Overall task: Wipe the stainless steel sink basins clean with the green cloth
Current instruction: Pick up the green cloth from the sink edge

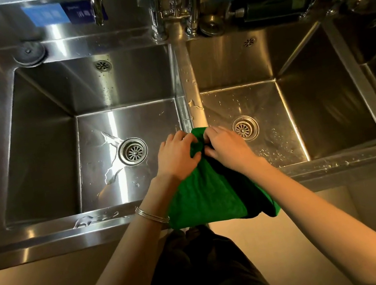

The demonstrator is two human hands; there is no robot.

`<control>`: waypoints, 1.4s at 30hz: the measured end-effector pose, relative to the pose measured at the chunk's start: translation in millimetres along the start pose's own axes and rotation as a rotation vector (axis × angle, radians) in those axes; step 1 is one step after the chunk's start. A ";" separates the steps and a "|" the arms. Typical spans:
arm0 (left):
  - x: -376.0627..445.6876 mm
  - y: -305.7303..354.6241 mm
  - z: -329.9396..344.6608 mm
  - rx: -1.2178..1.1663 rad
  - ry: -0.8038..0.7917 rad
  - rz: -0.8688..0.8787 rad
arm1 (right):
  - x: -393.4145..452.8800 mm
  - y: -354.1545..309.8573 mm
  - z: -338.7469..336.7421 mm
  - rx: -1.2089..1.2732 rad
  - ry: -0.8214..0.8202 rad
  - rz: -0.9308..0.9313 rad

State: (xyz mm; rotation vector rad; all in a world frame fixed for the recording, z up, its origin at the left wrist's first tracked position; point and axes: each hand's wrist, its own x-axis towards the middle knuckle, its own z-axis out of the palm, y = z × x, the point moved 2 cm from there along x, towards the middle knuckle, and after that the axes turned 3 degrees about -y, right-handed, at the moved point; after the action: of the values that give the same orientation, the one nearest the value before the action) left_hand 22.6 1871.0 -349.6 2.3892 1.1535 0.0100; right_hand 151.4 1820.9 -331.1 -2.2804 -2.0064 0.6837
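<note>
Now, step: bunching the green cloth point(206, 196) before wiping.
Grip: left hand point(176, 155) and right hand point(226, 146) both pinching its far edge.
Cloth: hangs over the near rim, between basins.
Next: press it into the left basin point(102, 172), still wet.

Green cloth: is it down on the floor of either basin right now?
No, both hands hold the green cloth bunched above the divider, hanging over the front rim.

Commercial kitchen: row of deep steel sink basins point(51, 141), wall taps point(156, 9).
</note>
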 end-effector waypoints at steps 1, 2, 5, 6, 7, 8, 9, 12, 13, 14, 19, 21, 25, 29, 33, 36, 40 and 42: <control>-1.9 -0.3 -5.7 -0.031 0.046 0.018 | -1.5 -4.1 -3.6 0.015 0.016 -0.014; -3.8 -0.5 -12.0 -0.055 0.094 0.033 | -2.3 -8.9 -8.0 0.039 0.028 -0.026; -10.3 0.1 -32.5 -0.115 0.201 0.051 | -1.0 -23.5 -24.1 0.157 0.061 -0.072; -12.6 0.5 -39.7 -0.142 0.227 0.046 | 0.5 -28.6 -30.2 0.186 0.072 -0.093; -14.9 0.3 -47.0 -0.172 0.257 0.038 | 2.2 -33.7 -36.0 0.209 0.088 -0.117; -16.9 -0.6 -54.2 -0.208 0.290 0.023 | 4.2 -39.2 -42.0 0.235 0.111 -0.142; -18.8 -2.2 -61.6 -0.249 0.326 -0.001 | 5.9 -45.4 -48.5 0.273 0.140 -0.167; -23.2 -8.8 -87.0 -0.368 0.450 -0.081 | 11.3 -66.1 -70.8 0.412 0.252 -0.233; -24.7 -10.8 -96.3 -0.399 0.494 -0.096 | 13.9 -72.5 -78.1 0.444 0.288 -0.251; -26.6 -12.8 -105.6 -0.428 0.534 -0.107 | 16.9 -78.6 -84.1 0.465 0.318 -0.268; -41.8 -23.7 -136.3 -0.476 0.678 -0.098 | 32.3 -99.5 -91.4 0.516 0.259 -0.276; -48.6 -28.8 -137.5 -0.450 0.695 -0.115 | 36.5 -103.2 -84.8 0.495 0.133 -0.281; -61.6 -41.2 -123.9 -0.408 0.664 -0.161 | 38.0 -106.4 -70.3 0.326 0.032 -0.281; -69.5 -51.5 -123.2 -0.529 0.680 -0.206 | 36.7 -117.1 -61.5 0.412 0.047 -0.305; -70.6 -56.8 -126.2 -0.634 0.688 -0.215 | 34.9 -125.5 -58.7 0.623 0.045 -0.373; -70.2 -55.7 -127.0 -0.737 0.734 -0.224 | 33.3 -126.0 -52.4 0.786 -0.068 -0.451; -62.4 -57.7 -134.6 -0.822 0.785 -0.201 | 30.2 -126.8 -48.1 0.959 -0.172 -0.483; -57.7 -62.0 -136.0 -0.830 0.750 -0.160 | 31.7 -128.2 -46.5 0.969 -0.130 -0.460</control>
State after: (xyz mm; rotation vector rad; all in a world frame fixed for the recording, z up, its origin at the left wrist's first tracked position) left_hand -88.9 1918.0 -244.4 1.5439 1.2838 1.1671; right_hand 49.3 1884.9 -259.9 -1.2050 -1.5805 1.3614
